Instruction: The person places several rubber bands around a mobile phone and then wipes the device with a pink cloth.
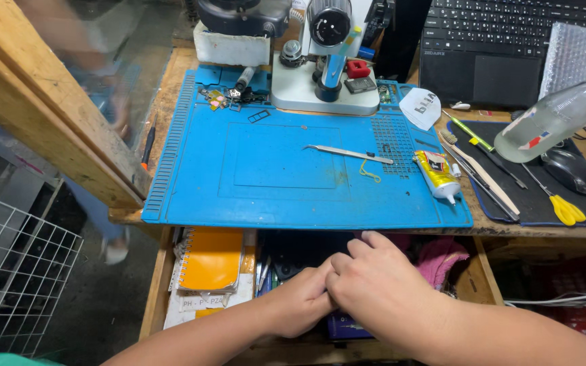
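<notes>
Both my hands reach down into an open wooden drawer (479,281) below the workbench edge. My right hand (378,288) lies over my left hand (303,301), fingers curled downward among dark items in the drawer's middle. What the fingers grip is hidden beneath them. An orange spiral notebook (210,257) lies at the drawer's left, a pink cloth (442,257) at its right. Above, a blue work mat (286,169) covers the bench, with metal tweezers (350,153) and a yellow glue tube (437,175) lying on it.
A microscope (327,61) stands at the mat's far edge. To the right lie a dark pad with hand tools, yellow-handled scissors (564,207), a mouse (570,169), a tilted clear bottle (554,115) and a laptop (503,47). A wooden beam (49,108) and wire rack (15,271) stand left.
</notes>
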